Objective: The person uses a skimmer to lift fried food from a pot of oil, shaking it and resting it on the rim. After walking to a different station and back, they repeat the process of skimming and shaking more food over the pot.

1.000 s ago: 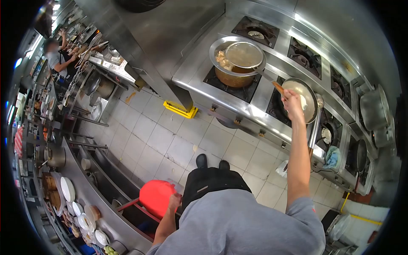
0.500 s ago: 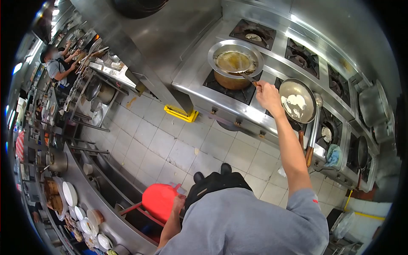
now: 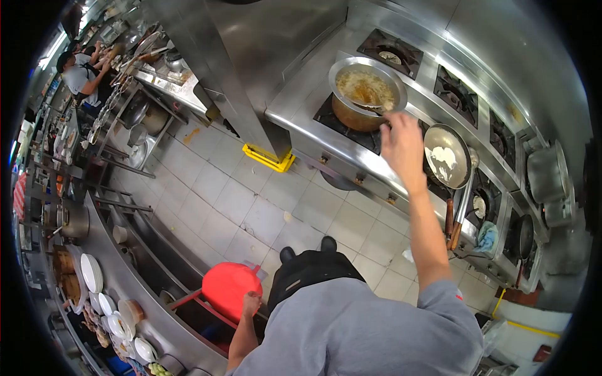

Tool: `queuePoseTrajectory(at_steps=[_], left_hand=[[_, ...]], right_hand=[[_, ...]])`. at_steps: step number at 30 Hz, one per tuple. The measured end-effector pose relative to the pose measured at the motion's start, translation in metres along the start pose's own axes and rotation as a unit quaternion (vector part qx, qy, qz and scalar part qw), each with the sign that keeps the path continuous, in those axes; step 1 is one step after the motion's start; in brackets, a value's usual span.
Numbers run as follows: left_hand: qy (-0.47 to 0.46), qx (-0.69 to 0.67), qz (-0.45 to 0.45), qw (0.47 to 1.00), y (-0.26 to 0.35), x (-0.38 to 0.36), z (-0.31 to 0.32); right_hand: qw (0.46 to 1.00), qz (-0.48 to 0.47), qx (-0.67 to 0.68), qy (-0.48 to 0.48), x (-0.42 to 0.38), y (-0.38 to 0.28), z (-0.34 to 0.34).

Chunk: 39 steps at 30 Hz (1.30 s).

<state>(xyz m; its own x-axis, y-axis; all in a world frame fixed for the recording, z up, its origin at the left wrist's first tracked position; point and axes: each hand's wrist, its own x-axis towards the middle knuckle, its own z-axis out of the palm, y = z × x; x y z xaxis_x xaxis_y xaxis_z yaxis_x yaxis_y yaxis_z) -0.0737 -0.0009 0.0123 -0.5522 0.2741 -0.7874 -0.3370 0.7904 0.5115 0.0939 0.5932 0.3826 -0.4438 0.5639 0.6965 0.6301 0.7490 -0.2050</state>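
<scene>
A wide-rimmed metal pot (image 3: 337, 74) stands on a stove burner, with bubbling golden liquid inside. A skimmer lies low in the liquid, mostly hidden. At the pot's near right rim is my right hand (image 3: 402, 149), its thumb apart from its fingers; the handle end beside the fingertips is hard to make out. To the right of this hand, a frying pan (image 3: 461, 164) holds a white, patchy substance. My left hand (image 3: 251, 304) is closed low beside a red stool (image 3: 227, 285); whatever it may hold is hidden.
A ladle (image 3: 465, 203) lies beside the frying pan, near a blue cloth (image 3: 487, 236). A yellow bracket (image 3: 268, 159) surrounds the base of a metal post. Stacked plates (image 3: 91, 273) line the left counter. A co-worker (image 3: 76, 78) stands at the upper left.
The skimmer has sunk lower in the pot, and more bubbling liquid shows. My right hand's grip has loosened, with thumb and fingers now apart. The camera view has shifted slightly.
</scene>
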Motion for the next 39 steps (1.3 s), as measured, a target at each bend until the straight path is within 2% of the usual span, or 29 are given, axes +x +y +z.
queuePoseTrajectory(at_steps=[1, 3, 5, 7, 10, 13, 15, 16, 17, 19, 20, 21, 27, 29, 32, 36, 38, 39], left_hand=[[-0.008, -0.003, 0.005, 1.000, -0.005, -0.001, 0.000], [-0.027, -0.009, 0.017, 0.999, -0.016, -0.001, 0.001], [-0.029, -0.020, -0.017, 0.999, -0.018, -0.003, 0.009], [-0.036, -0.048, -0.038, 0.997, -0.023, -0.007, 0.019], [-0.054, -0.096, -0.042, 0.993, -0.028, -0.010, 0.041], [-0.067, -0.118, -0.044, 0.990, -0.037, -0.017, 0.063], [-0.061, -0.159, -0.047, 0.984, -0.047, -0.021, 0.078], [-0.052, -0.156, -0.032, 0.986, -0.062, -0.021, 0.086], [-0.069, -0.184, -0.054, 0.979, -0.075, -0.023, 0.089], [-0.063, -0.200, -0.094, 0.973, -0.092, -0.034, 0.097], [-0.058, -0.180, -0.069, 0.979, -0.118, -0.034, 0.105], [-0.057, -0.190, -0.090, 0.976, -0.128, -0.040, 0.107], [-0.057, -0.280, -0.173, 0.943, -0.181, -0.053, 0.125], [-0.060, -0.234, -0.166, 0.956, -0.191, -0.051, 0.126], [-0.056, -0.199, -0.157, 0.966, -0.177, -0.051, 0.119], [-0.039, -0.246, -0.138, 0.959, -0.169, -0.045, 0.112], [-0.040, -0.254, -0.157, 0.953, -0.166, -0.043, 0.107], [-0.040, -0.258, -0.167, 0.951, -0.162, -0.043, 0.104]], right_hand=[[0.998, -0.009, 0.058, -0.001, -0.007, -0.012, 0.002], [0.965, 0.113, 0.190, -0.142, -0.047, -0.031, 0.036], [0.887, 0.235, 0.266, -0.295, -0.088, -0.039, 0.080], [0.817, 0.311, 0.343, -0.342, -0.138, -0.021, 0.149], [0.787, 0.388, 0.331, -0.347, -0.190, -0.009, 0.227], [0.599, 0.605, 0.414, -0.323, -0.206, 0.006, 0.298], [0.537, 0.652, 0.452, -0.287, -0.212, 0.026, 0.342], [0.518, 0.679, 0.450, -0.260, -0.213, 0.034, 0.360], [0.499, 0.704, 0.448, -0.233, -0.213, 0.037, 0.377], [0.491, 0.707, 0.462, -0.213, -0.207, 0.033, 0.393], [0.488, 0.709, 0.467, -0.203, -0.207, 0.032, 0.404], [0.485, 0.711, 0.471, -0.192, -0.207, 0.031, 0.414], [0.551, 0.726, 0.392, -0.122, -0.207, 0.013, 0.421], [0.568, 0.722, 0.376, -0.122, -0.206, 0.011, 0.423], [0.584, 0.725, 0.345, -0.121, -0.206, 0.011, 0.424], [0.562, 0.732, 0.366, -0.116, -0.205, 0.010, 0.423], [0.538, 0.746, 0.371, -0.127, -0.202, 0.004, 0.415], [0.547, 0.739, 0.364, -0.149, -0.205, -0.001, 0.410]])
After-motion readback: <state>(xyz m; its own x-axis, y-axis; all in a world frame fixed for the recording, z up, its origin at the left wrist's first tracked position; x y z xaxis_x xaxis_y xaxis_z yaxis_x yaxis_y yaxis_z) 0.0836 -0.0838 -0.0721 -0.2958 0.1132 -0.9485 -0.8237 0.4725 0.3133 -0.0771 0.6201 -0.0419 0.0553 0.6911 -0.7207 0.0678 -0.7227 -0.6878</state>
